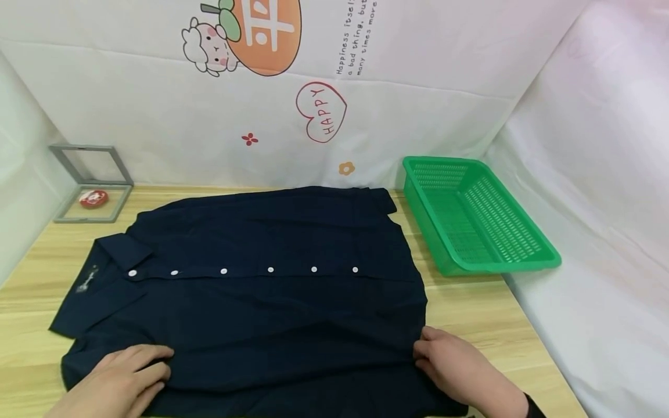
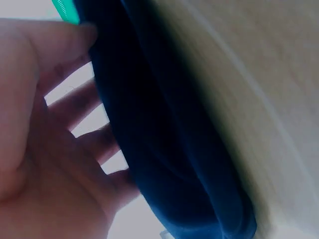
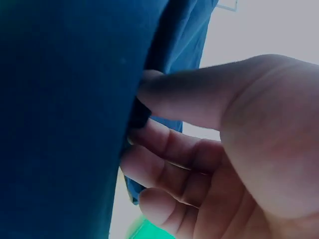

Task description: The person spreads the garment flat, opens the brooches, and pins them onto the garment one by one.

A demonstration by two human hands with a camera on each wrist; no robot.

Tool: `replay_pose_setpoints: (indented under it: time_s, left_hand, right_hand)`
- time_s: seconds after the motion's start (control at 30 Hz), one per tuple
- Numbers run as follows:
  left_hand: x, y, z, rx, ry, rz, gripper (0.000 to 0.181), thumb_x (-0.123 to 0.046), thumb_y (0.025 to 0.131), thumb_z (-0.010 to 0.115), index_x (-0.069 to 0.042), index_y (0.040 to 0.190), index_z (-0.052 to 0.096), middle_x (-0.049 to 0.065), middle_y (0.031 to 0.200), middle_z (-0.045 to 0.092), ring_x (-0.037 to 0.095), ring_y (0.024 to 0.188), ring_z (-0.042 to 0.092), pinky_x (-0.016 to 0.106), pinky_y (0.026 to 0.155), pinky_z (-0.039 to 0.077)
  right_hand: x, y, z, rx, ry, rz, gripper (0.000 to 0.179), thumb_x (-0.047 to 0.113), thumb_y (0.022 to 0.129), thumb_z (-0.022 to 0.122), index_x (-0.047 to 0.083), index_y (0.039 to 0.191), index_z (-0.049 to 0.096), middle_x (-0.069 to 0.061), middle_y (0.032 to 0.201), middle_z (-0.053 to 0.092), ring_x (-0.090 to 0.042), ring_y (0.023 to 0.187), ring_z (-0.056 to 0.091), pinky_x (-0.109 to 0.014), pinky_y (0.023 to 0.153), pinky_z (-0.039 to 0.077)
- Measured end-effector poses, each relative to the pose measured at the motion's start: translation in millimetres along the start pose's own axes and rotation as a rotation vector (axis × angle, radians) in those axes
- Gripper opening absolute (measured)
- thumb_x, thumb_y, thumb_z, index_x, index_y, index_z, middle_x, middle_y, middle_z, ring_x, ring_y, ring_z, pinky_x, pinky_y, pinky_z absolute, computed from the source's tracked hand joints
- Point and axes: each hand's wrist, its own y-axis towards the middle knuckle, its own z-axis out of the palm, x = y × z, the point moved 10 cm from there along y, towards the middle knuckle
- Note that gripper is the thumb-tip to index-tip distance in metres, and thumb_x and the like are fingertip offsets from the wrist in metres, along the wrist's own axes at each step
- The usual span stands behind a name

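A dark navy button-up shirt (image 1: 272, 313) lies spread on the table, collar to the left and hem to the right. Its row of white buttons runs across the middle. On the near side by the shoulder, my left hand (image 1: 122, 377) rests on the cloth with its fingers slightly bent. The left wrist view shows that hand's spread fingers (image 2: 82, 107) touching the navy fabric (image 2: 144, 119). At the hem, my right hand (image 1: 460, 363) pinches the shirt's edge. Close up in the right wrist view, the thumb and fingertips of that hand (image 3: 199, 134) meet at the cloth.
A green plastic basket (image 1: 444, 232) stands at the back right, beyond the hem. At the back left sits a grey-framed open case (image 1: 122, 206) with a small red round item (image 1: 94, 198) in it. White printed cloth (image 1: 418, 128) hangs behind the wooden table (image 1: 26, 313).
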Motion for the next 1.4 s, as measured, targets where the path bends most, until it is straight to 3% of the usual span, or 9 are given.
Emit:
replay_pose_setpoints:
  time_s: [0.2,0.4,0.5,0.6,0.8,0.93,1.03,1.2,1.4]
  left_hand:
    - [5.3,4.8,2.8,0.159,-0.043,-0.060,0.017,-0.051,0.088,0.072,-0.038,0.097,0.068,-0.010,0.110,0.062,0.019,0.093,0.062,0.048,0.074,0.054]
    - [21.0,40.0,-36.4,0.048,0.069,-0.055,0.021,-0.029,0.081,0.083,-0.021,0.098,0.075,-0.005,0.102,0.065,0.020,0.089,0.064,0.047,0.071,0.053]
    - [43.9,66.4,-43.6,0.101,0.131,-0.138,0.039,-0.025,0.081,0.083,-0.006,0.114,0.072,0.014,0.114,0.065,0.036,0.103,0.062,0.056,0.080,0.051]
    - [71.7,94.7,-38.6,0.205,0.137,-0.222,0.056,-0.025,0.087,0.078,0.005,0.131,0.060,0.030,0.130,0.055,0.049,0.119,0.051,0.064,0.089,0.044]
    - [131.6,150.2,-25.9,0.240,0.080,-0.296,0.071,-0.027,0.095,0.069,0.009,0.147,0.038,0.039,0.147,0.031,0.058,0.134,0.026,0.072,0.100,0.030]
    - [170.8,165.1,-8.5,0.313,-0.006,-0.398,0.089,-0.040,0.092,0.072,0.004,0.154,0.027,0.040,0.150,0.021,0.062,0.135,0.018,0.076,0.100,0.023]
    - [188.0,166.5,-1.5,0.360,-0.061,-0.453,0.097,-0.048,0.088,0.073,0.002,0.156,0.024,0.040,0.149,0.021,0.063,0.132,0.021,0.078,0.097,0.024]
    - [197.2,180.3,-9.5,0.278,-0.040,-0.437,0.080,-0.048,0.098,0.060,0.007,0.151,0.033,0.039,0.144,0.033,0.060,0.128,0.033,0.075,0.097,0.028]
    - [197.3,203.4,-14.8,0.143,-0.056,-0.393,0.044,-0.018,0.103,0.056,0.011,0.135,0.051,0.036,0.128,0.051,0.051,0.115,0.050,0.063,0.094,0.041]
  right_hand:
    - [0,3.0,-11,0.064,0.088,-0.042,0.021,0.021,0.092,0.074,0.031,0.079,0.060,0.018,0.081,0.041,0.001,0.064,0.039,-0.023,0.057,0.041]
    - [7,37.5,-56,-0.139,-0.040,-0.075,0.011,0.017,0.088,0.077,0.019,0.090,0.066,0.009,0.085,0.051,-0.004,0.068,0.051,-0.029,0.059,0.048]
    - [6,70.3,-64,-0.166,-0.105,-0.062,0.021,0.018,0.088,0.078,0.010,0.106,0.070,-0.001,0.098,0.059,-0.015,0.081,0.060,-0.035,0.070,0.053]
    - [1,111.7,-60,-0.098,-0.131,-0.033,0.041,0.022,0.092,0.075,0.005,0.127,0.065,-0.011,0.120,0.060,-0.027,0.105,0.061,-0.043,0.087,0.051]
    - [-41,197.7,-39,0.087,-0.069,0.150,0.064,0.031,0.101,0.061,0.012,0.156,0.034,-0.016,0.158,0.030,-0.035,0.141,0.033,-0.055,0.109,0.033]
    - [-85,231.4,-25,0.170,-0.016,0.318,0.072,0.041,0.102,0.056,0.016,0.160,0.021,-0.016,0.163,0.016,-0.036,0.147,0.021,-0.058,0.112,0.025]
    - [-108,243.1,-24,0.201,0.008,0.392,0.071,0.043,0.103,0.053,0.012,0.160,0.023,-0.020,0.161,0.021,-0.037,0.145,0.025,-0.054,0.112,0.028]
    - [-134,263.0,-49,0.067,0.056,0.451,0.056,0.029,0.105,0.053,0.003,0.152,0.035,-0.026,0.148,0.040,-0.039,0.133,0.042,-0.050,0.104,0.038]
    - [-182,273.4,-54,-0.139,0.283,0.609,0.060,0.022,0.106,0.052,0.002,0.156,0.025,-0.025,0.144,0.045,-0.039,0.126,0.049,-0.049,0.100,0.042]
